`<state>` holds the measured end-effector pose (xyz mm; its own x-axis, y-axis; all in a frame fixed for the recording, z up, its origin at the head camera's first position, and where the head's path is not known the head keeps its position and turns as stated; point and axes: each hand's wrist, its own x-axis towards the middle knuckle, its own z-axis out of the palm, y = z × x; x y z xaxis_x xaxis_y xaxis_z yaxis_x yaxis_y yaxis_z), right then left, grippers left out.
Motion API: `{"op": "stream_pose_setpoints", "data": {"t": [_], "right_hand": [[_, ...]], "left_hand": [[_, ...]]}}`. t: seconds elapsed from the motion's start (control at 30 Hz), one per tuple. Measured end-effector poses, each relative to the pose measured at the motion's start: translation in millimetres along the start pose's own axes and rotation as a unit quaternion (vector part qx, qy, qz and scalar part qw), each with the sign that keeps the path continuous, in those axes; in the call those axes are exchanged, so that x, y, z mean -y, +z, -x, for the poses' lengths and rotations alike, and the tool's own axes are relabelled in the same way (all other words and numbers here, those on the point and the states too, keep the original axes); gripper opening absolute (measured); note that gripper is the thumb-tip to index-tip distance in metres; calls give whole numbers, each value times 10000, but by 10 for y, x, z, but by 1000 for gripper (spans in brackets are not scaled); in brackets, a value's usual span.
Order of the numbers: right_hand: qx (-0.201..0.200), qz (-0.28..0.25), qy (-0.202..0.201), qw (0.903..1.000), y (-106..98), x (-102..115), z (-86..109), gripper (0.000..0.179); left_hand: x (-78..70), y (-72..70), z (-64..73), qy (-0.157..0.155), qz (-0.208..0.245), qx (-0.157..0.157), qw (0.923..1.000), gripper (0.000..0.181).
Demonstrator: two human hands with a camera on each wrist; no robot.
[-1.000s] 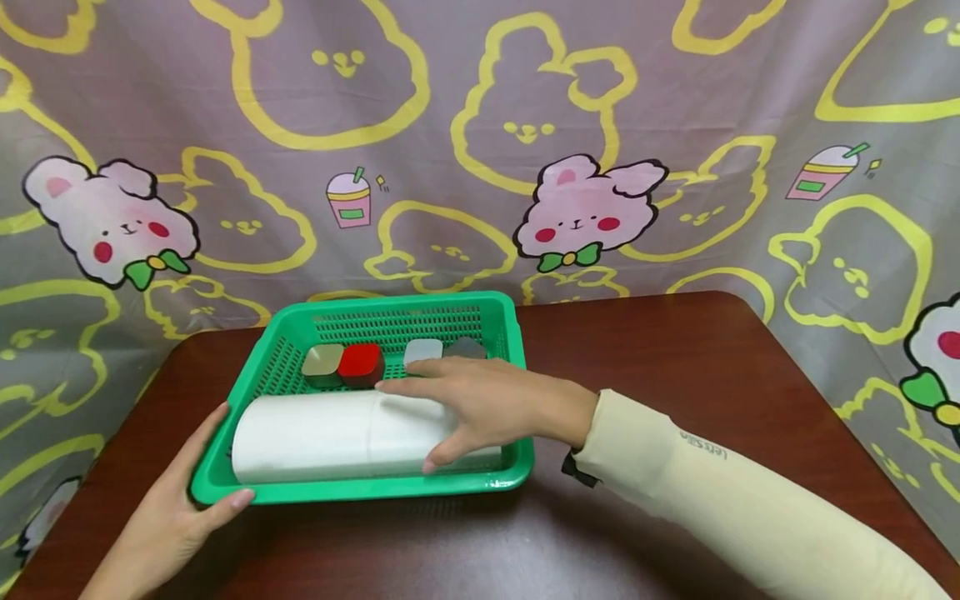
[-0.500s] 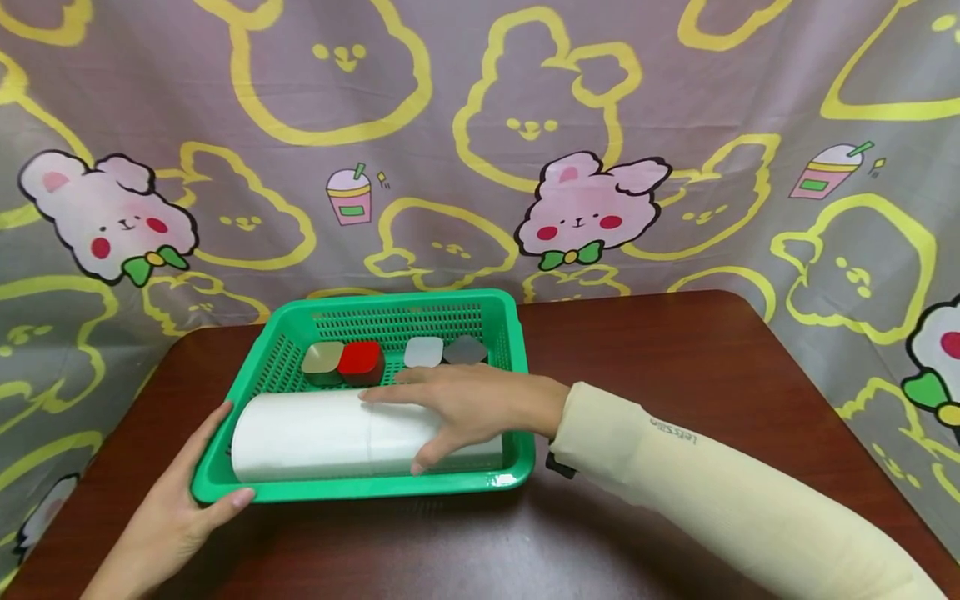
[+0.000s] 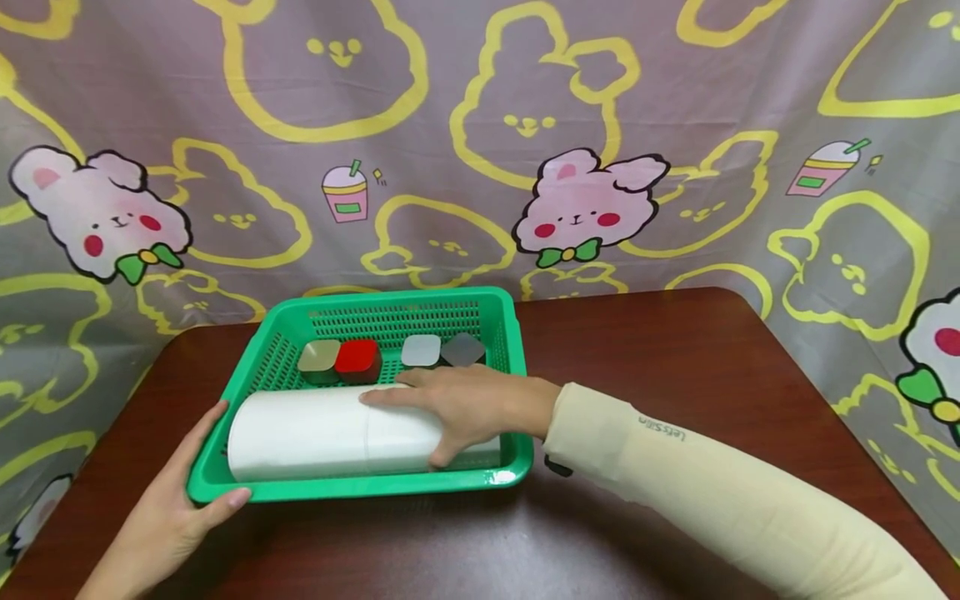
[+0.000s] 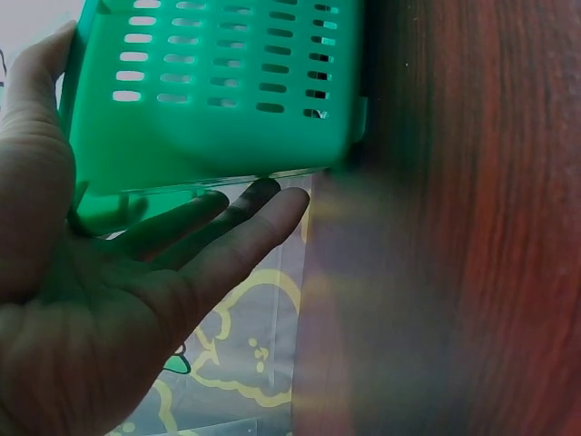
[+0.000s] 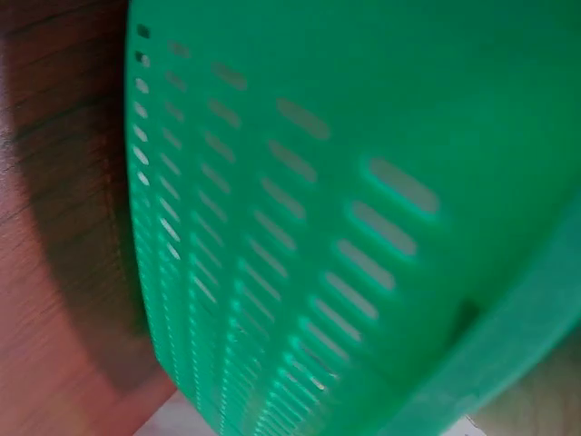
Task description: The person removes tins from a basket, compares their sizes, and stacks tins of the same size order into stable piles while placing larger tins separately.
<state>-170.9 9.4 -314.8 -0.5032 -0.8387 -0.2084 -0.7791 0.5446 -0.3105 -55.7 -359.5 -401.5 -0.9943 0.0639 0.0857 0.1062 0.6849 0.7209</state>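
Observation:
A green plastic basket (image 3: 360, 488) with slotted walls stands on the table. My left hand (image 3: 168, 492) grips its near left corner, thumb on the front rim. In the left wrist view, the fingers of that left hand (image 4: 82, 336) reach along the basket's outer wall (image 4: 209, 136). Along the front inside lies a white roll (image 3: 300, 437) with a seam across it; whether it is two pieces end to end I cannot tell. My right hand (image 3: 472, 404) holds its right part, thumb on the near side, other fingertips partly hidden. Only the basket wall (image 5: 472, 82) fills most of the right wrist view.
Behind the roll, several rounded blocks sit in the basket: beige (image 3: 321, 354), red (image 3: 358, 357), light grey (image 3: 422, 351) and dark grey (image 3: 462, 350). The brown table (image 3: 637, 358) reaches back to a patterned curtain (image 3: 442, 108).
My right hand has shifted slightly left along the white roll, and its thumb has drawn in a little. The left hand and the basket have stayed in place.

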Motion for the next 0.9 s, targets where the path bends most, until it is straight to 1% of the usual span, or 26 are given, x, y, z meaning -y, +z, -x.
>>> {"op": "stream_pose_setpoints", "data": {"t": [0.23,0.37,0.47,0.53,0.67,0.77,0.9], "right_hand": [[-181,211,19,9996,64,-14,-11,103],[-290,654,-126,9974,100,-4,-5,104],[-374,1022,-274,9937,121,3,-2,104],[-402,1169,-345,9917,131,4,-3,103],[-315,1218,-346,9914,139,9,-8,106],[-222,1205,-273,9921,143,21,-13,110],[-221,1298,-235,9910,161,31,-16,112]], "left_hand": [[-3,3,-1,69,17,-31,10000,106],[-5,3,-9,79,7,-28,10000,107],[-6,2,-11,22,0,9,10000,106],[-6,1,-12,-20,-21,26,10000,106],[-8,-6,-8,-64,-25,63,10000,106],[-11,-7,-8,-63,-27,75,9999,106],[-9,-2,-6,-33,-58,43,10000,106]]}}
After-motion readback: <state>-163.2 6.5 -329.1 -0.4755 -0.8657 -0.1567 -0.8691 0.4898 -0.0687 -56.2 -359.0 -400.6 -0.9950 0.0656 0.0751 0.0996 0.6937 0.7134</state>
